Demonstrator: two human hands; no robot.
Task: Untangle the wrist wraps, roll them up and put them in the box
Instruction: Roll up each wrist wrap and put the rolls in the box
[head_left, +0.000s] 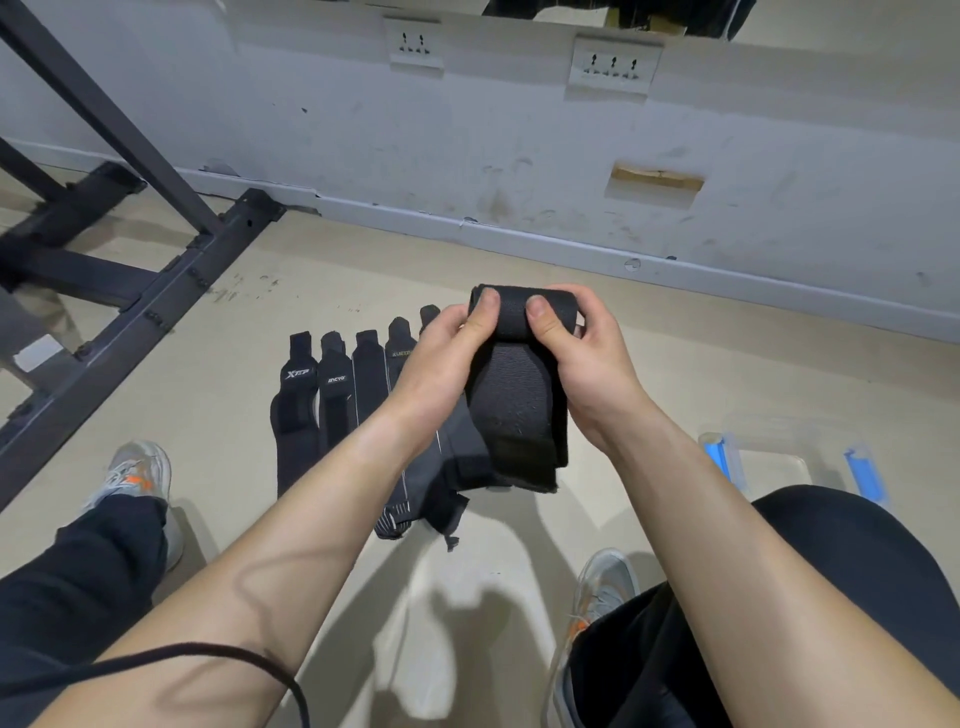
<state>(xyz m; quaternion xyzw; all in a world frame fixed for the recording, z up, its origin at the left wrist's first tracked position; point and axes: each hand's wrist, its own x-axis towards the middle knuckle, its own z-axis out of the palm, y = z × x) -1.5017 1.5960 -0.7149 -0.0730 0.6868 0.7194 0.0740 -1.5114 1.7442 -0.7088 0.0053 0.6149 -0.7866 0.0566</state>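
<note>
Centrally, a black wrist wrap is held up above the floor by both hands. The left hand and right hand each have a clenched grip on its rolled top end, thumbs pressing the roll, while its loose tail hangs down. More black wraps lie side by side on the floor beneath, and a clear box with blue clasps stands to the right
</note>
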